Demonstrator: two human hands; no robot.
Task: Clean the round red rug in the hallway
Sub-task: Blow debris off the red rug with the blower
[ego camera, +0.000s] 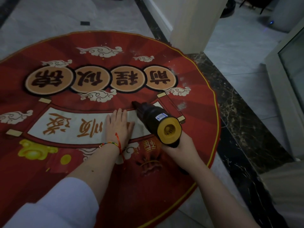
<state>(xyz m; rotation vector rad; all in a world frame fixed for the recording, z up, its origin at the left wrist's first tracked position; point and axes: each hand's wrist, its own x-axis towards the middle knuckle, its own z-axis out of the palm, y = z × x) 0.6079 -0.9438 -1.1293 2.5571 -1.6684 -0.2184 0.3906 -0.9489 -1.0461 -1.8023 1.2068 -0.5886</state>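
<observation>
The round red rug point(92, 163), printed with clouds, four orange circles and a white scroll, lies flat on the hallway floor and fills most of the view. My left hand point(118, 125) presses flat on the white scroll band, fingers straight. My right hand point(179, 145) grips the handle of a black handheld vacuum point(153, 116) with a yellow rear end. Its dark nozzle touches the rug just right of my left fingertips. Pale dust and lint specks point(181, 105) lie on the rug's right part.
Grey marble floor point(49, 18) surrounds the rug, with a dark marble border strip point(233, 102) along its right side. A white door frame post point(192, 25) stands at the rug's upper right edge. A glass-panelled door point(291, 66) is at far right.
</observation>
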